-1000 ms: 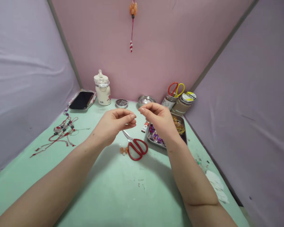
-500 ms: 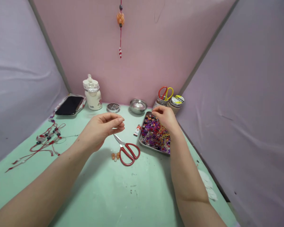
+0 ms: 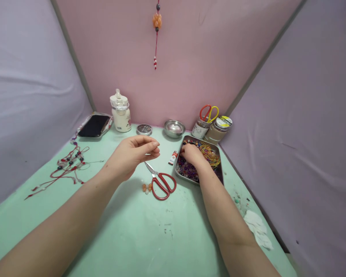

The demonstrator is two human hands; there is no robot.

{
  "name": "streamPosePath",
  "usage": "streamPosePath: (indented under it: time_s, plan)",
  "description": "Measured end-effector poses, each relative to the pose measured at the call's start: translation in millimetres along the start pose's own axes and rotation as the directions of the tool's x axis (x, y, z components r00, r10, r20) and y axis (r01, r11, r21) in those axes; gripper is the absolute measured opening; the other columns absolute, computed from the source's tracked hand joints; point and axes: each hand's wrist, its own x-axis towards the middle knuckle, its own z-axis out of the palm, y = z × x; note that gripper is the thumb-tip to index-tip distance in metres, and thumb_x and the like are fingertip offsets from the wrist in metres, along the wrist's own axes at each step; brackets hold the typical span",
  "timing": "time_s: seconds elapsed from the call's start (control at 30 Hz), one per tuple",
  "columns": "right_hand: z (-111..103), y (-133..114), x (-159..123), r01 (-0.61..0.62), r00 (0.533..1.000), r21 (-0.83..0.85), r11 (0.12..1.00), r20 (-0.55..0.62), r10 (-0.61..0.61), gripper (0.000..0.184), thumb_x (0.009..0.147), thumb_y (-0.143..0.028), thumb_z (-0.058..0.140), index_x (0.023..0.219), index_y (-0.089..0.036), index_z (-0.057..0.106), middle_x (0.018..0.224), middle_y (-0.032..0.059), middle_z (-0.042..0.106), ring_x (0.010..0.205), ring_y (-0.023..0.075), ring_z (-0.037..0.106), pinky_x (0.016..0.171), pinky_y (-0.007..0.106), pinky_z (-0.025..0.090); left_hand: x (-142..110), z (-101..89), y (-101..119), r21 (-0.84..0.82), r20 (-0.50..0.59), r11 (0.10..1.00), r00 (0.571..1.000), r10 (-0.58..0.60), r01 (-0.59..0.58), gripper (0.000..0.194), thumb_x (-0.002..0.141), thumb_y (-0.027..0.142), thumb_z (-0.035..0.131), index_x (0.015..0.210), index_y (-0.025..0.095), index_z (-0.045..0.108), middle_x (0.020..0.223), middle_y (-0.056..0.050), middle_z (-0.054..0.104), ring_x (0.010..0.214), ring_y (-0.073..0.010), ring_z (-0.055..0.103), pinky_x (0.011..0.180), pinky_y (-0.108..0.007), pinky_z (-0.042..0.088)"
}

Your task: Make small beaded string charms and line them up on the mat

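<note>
My left hand (image 3: 135, 157) hovers over the green table, thumb and fingertips pinched together. What it holds, if anything, is too fine to make out. Below it lies a small cluster of orange and clear beads (image 3: 147, 188), touching a handle of the red-handled scissors (image 3: 163, 185). At the right, my right hand (image 3: 192, 154) reaches into a metal tray (image 3: 187, 179) of mixed purple, red and dark beads. Its fingers are bent and drawn together among the beads, with the tips hidden. Yellow cord (image 3: 210, 154) lies coiled in the tray beside that hand.
A small red-and-white tube (image 3: 173, 157) lies left of the tray. Behind stand a metal bowl (image 3: 174, 129), a round tin (image 3: 144, 129), a white bottle (image 3: 120, 113) and jars (image 3: 217, 130). Knotted beaded cords (image 3: 70, 163) and a phone (image 3: 94, 126) are at the left. A beaded pendant (image 3: 157, 21) hangs ahead.
My right hand has come down from above the tray's far edge into the beads. My left hand keeps its pinch over the table. The whole view has shifted slightly.
</note>
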Motion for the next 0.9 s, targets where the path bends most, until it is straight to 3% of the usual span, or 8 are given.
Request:
streamPosePath:
  time_s: [0.17, 0.3, 0.47, 0.57, 0.67, 0.9]
  plan:
    - [-3.7, -3.7, -4.9, -0.032, 0.999, -0.039, 0.999, -0.027, 0.031, 0.021, 0.081, -0.016, 0.053, 0.090, -0.015, 0.071, 0.096, 0.0168, 0.068, 0.090, 0.0258, 0.063, 0.075, 0.031, 0.043, -0.4, -0.3, -0.3, -0.031, 0.013, 1.000, 1.000, -0.005, 0.006, 0.021, 0.066, 0.034, 0.076, 0.071, 0.016, 0.067, 0.070, 0.000, 0.062, 0.071, -0.0113, 0.059, 0.084, -0.034, 0.053]
    - [-17.3, -5.9, -11.6, -0.021, 0.979, -0.051, 0.998, -0.204, 0.010, 0.023, 0.081, -0.014, 0.048, 0.091, -0.015, 0.068, 0.104, 0.0170, 0.063, 0.093, 0.0249, 0.059, 0.077, 0.032, 0.042, 0.6, -1.9, -2.2, -0.040, 0.017, 0.999, 1.000, -0.003, 0.004, 0.022, 0.065, 0.035, 0.078, 0.071, 0.017, 0.067, 0.070, 0.000, 0.063, 0.071, -0.0116, 0.060, 0.085, -0.035, 0.053]
    - [-31.9, -18.4, -19.8, 0.221, 0.903, 0.177, 0.959, -0.409, -0.133, 0.016, 0.075, -0.015, 0.050, 0.085, -0.016, 0.063, 0.090, 0.0086, 0.063, 0.083, 0.0192, 0.057, 0.076, 0.029, 0.041, 1.9, -3.6, -5.0, -0.049, 0.030, 0.999, 1.000, 0.004, -0.002, 0.023, 0.064, 0.036, 0.078, 0.072, 0.017, 0.068, 0.071, -0.001, 0.064, 0.071, -0.0120, 0.060, 0.085, -0.037, 0.053]
    - [-35.1, -30.3, -22.7, 0.364, 0.876, 0.412, 0.835, -0.456, -0.157, 0.011, 0.075, -0.018, 0.052, 0.082, -0.017, 0.060, 0.080, 0.0028, 0.062, 0.072, 0.0146, 0.055, 0.070, 0.027, 0.041, 2.0, -4.2, -5.7, -0.052, 0.051, 0.999, 0.999, 0.002, 0.001, 0.022, 0.067, 0.035, 0.077, 0.073, 0.016, 0.068, 0.072, -0.001, 0.063, 0.071, -0.0113, 0.059, 0.085, -0.036, 0.053]
    - [-34.1, -42.3, -23.8, 0.419, 0.882, 0.624, 0.660, -0.453, -0.131, 0.008, 0.076, -0.022, 0.054, 0.079, -0.017, 0.059, 0.073, 0.0000, 0.060, 0.066, 0.0124, 0.053, 0.064, 0.025, 0.041, 2.3, -4.3, -5.9, -0.044, 0.066, 0.999, 0.998, 0.005, -0.003, 0.021, 0.070, 0.035, 0.075, 0.073, 0.016, 0.067, 0.072, -0.001, 0.063, 0.072, -0.0108, 0.059, 0.085, -0.035, 0.053]
    - [-22.7, -61.5, -24.7, 0.330, 0.942, 0.912, 0.241, -0.305, -0.137, 0.015, 0.077, -0.031, 0.063, 0.083, -0.018, 0.066, 0.070, -0.0013, 0.061, 0.063, 0.0102, 0.053, 0.062, 0.025, 0.044, 3.7, -3.8, -7.0, -0.042, 0.059, 0.998, 0.998, -0.038, 0.040, 0.020, 0.068, 0.032, 0.076, 0.074, 0.015, 0.067, 0.071, -0.001, 0.063, 0.071, -0.0111, 0.060, 0.085, -0.035, 0.052]
